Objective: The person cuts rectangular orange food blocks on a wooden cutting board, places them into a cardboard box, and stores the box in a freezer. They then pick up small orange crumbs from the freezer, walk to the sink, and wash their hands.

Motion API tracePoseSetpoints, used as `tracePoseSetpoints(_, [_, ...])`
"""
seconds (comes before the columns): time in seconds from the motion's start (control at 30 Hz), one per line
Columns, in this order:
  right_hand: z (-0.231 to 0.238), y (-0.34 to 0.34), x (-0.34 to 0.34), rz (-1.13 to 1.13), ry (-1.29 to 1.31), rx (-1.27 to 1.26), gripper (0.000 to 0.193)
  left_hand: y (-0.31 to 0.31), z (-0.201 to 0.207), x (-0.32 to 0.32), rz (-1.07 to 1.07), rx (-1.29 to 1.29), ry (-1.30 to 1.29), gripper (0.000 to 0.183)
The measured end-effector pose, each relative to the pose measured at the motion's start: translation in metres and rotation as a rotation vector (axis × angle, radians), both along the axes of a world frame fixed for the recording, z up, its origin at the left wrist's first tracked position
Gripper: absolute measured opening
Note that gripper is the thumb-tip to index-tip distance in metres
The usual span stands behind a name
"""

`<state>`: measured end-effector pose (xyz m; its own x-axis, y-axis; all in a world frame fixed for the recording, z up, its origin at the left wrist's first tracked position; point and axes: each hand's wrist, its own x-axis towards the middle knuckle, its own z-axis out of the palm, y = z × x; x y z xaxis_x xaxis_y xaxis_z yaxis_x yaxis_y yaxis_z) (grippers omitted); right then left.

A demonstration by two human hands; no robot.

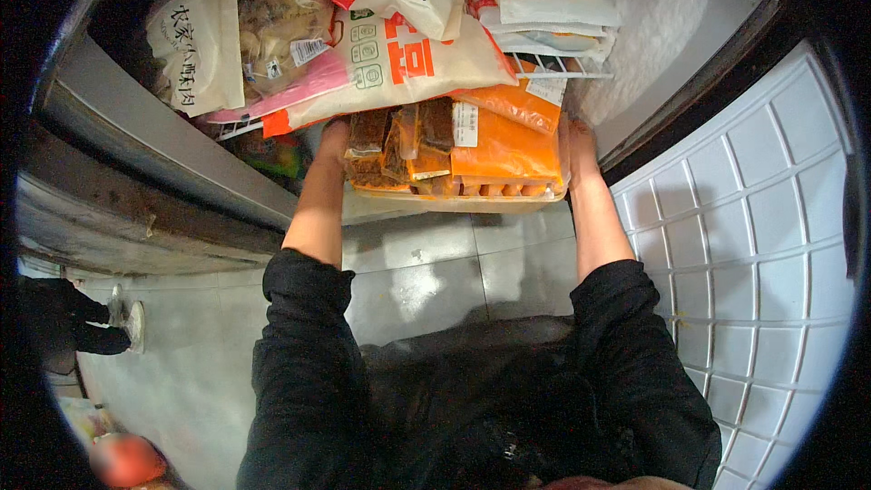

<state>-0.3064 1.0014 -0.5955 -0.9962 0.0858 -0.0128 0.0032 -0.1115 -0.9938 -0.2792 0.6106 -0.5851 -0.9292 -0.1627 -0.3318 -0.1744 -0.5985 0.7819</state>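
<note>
A pale plastic basket (454, 204) juts out from under a wire shelf in a freezer. My left hand (335, 138) is at its left side and my right hand (582, 142) at its right, gripping it between them; most of my fingers are hidden behind its sides. Inside lie flat orange packets (506, 147) with white labels on the right. Dark brown sealed packets (399, 138) fill the left part. A large printed bag (426, 59) on the shelf overhangs the back of the basket.
More food bags (195, 45) and stacked white packs (553, 9) crowd the wire shelf (567, 65). Frost coats the right inner wall (671, 27). The open white door (753, 218) stands at my right. Another person's shoe (136, 327) is on the tiled floor (209, 372) at left.
</note>
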Motion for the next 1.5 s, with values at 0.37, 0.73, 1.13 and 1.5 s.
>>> tracePoseSetpoints(0.37, [0.018,-0.009,0.006,-0.09,-0.04,0.11,0.031,0.108,0.01,0.148,0.44,-0.187,0.124,0.055])
tracePoseSetpoints(0.73, [-0.051,0.017,-0.032,-0.123,0.277,0.554,0.037,0.112,0.03,0.127,0.337,-0.149,0.15,0.062])
tracePoseSetpoints(1.13, [-0.035,-0.004,-0.014,-0.31,-0.057,0.414,0.03,0.077,0.019,0.066,0.144,-0.101,0.258,0.056])
tracePoseSetpoints(1.5, [-0.044,-0.037,-0.017,-0.534,0.052,0.04,0.038,0.049,0.0,-0.003,0.216,0.056,0.284,0.041])
